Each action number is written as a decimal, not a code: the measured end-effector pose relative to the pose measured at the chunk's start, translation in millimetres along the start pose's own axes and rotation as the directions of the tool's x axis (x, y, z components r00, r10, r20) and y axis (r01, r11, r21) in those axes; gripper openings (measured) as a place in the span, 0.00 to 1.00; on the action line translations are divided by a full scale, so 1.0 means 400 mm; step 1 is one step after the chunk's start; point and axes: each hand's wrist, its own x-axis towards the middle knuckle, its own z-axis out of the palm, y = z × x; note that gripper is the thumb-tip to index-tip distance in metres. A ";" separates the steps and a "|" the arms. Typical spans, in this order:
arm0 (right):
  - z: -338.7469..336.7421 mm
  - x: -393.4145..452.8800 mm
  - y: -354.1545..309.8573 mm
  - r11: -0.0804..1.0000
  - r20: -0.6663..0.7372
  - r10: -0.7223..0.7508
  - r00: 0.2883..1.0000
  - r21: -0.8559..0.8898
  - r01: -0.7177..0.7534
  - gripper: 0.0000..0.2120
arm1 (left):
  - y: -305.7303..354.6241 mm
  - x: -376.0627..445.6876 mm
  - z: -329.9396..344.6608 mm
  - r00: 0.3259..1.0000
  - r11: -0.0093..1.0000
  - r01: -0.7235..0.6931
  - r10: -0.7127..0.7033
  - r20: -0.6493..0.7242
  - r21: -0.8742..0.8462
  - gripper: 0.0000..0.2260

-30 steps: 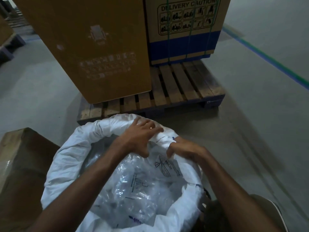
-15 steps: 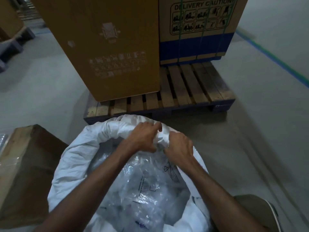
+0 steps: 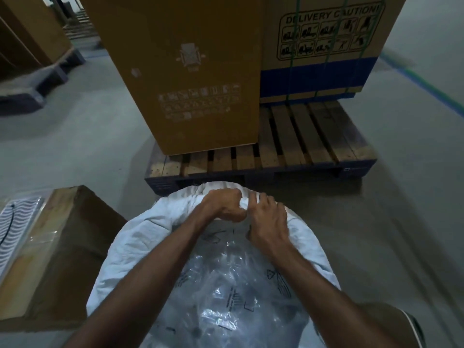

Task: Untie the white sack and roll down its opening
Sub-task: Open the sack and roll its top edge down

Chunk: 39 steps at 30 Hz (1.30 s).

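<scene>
The white sack (image 3: 140,242) stands on the floor right below me, its mouth wide open and its rim rolled outward into a thick band. Clear plastic bags (image 3: 226,292) with printed marks fill the inside. My left hand (image 3: 223,205) grips the rolled rim at the far side of the opening, fingers curled round the fabric. Beside it, almost touching, my right hand (image 3: 268,222) also grips the far rim with curled fingers. Both forearms reach across the open mouth.
A wooden pallet (image 3: 296,146) lies just beyond the sack, carrying a tall brown carton (image 3: 185,71) and a strapped carton with a blue band (image 3: 321,46). A brown box (image 3: 62,247) sits close at the left. Grey concrete floor (image 3: 414,197) extends to the right.
Both hands have come together at the far rim, and their fingers have curled tighter into the fabric. The view has shifted back and up, so the sack sits lower in frame.
</scene>
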 end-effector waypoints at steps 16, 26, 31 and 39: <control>-0.037 0.061 0.015 0.986 -0.002 -0.034 0.999 0.166 0.033 0.27 | -0.078 -0.036 0.083 0.953 0.989 0.142 -0.128 -0.276 0.030 0.25; 0.008 0.101 -0.026 0.987 0.135 -0.153 0.979 0.068 0.145 0.14 | -0.073 -0.022 0.041 0.999 1.000 -0.008 0.008 -0.040 -0.003 0.46; -0.007 0.119 0.019 0.965 0.323 -0.145 0.935 0.253 0.062 0.22 | -0.091 -0.109 0.102 0.946 0.941 0.186 -0.094 -0.311 0.282 0.42; -0.006 0.071 -0.065 0.985 -0.064 -0.172 0.983 -0.040 0.170 0.34 | -0.141 -0.100 0.058 0.895 0.878 0.414 -0.441 -0.068 -0.240 0.27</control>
